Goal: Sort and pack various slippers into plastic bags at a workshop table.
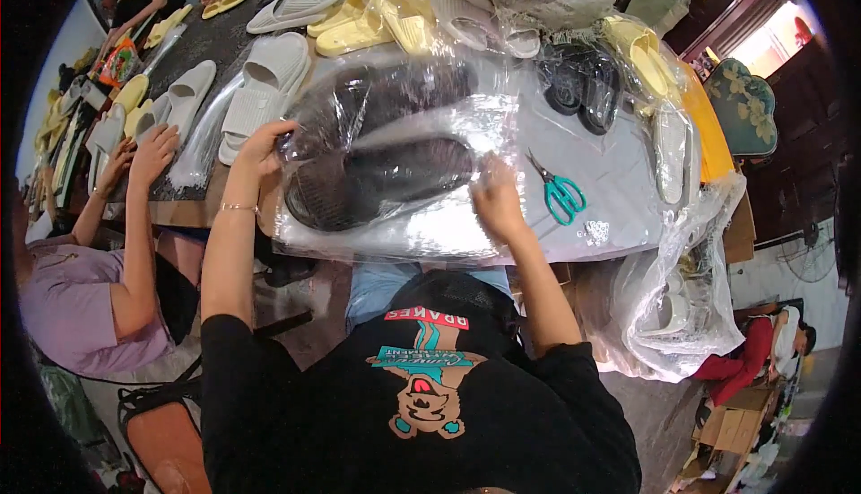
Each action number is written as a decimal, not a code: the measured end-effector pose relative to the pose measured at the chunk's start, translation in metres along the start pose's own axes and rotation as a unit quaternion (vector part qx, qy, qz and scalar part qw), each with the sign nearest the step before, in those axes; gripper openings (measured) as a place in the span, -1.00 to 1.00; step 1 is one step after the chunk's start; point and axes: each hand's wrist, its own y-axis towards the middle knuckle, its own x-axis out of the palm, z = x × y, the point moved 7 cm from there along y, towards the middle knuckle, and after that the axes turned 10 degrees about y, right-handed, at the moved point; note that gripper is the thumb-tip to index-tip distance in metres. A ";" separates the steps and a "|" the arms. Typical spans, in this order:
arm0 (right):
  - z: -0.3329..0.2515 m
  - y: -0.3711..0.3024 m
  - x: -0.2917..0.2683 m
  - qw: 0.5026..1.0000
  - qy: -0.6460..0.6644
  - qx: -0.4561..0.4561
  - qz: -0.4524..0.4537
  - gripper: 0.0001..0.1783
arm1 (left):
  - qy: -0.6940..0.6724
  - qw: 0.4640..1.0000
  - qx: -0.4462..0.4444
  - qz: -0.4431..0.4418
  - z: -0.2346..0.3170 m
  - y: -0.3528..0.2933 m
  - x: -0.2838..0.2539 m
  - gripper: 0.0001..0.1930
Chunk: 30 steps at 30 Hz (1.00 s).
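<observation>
On the table (pixel 619 171), the left hand (pixel 262 148), clasped round dark slippers (pixel 404 171), should steady them and the right hand (pixel 499 194), grip unclear, flatten the clear bag (pixel 491 119).

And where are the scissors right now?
In the head view, the teal-handled scissors lie on the grey surface just right of the person's right hand, nearer the person than the bagged black sandals.

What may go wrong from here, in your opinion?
Two risks, I think. The thin clear bag might tear or stretch where the left hand grips its end, beside the dark slippers. The scissors lie close to the right hand, so a sideways move could knock them.
</observation>
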 end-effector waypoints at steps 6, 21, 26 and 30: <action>0.066 0.006 -0.077 0.850 0.432 0.170 0.248 -0.73 | 0.363 0.917 0.077 0.145 0.006 0.056 0.004 -0.56; -0.095 0.080 0.038 0.957 -0.004 -0.254 -0.137 -0.38 | 0.633 0.705 0.288 0.140 -0.041 -0.022 0.046 -0.47; -0.111 0.089 0.086 0.953 -0.002 -0.241 -0.182 -0.50 | 0.622 0.724 0.278 0.109 -0.045 -0.008 0.057 -0.40; -0.089 0.081 0.016 0.967 -0.001 -0.182 -0.177 -0.70 | 0.796 0.553 0.196 0.150 -0.057 -0.011 0.047 -0.30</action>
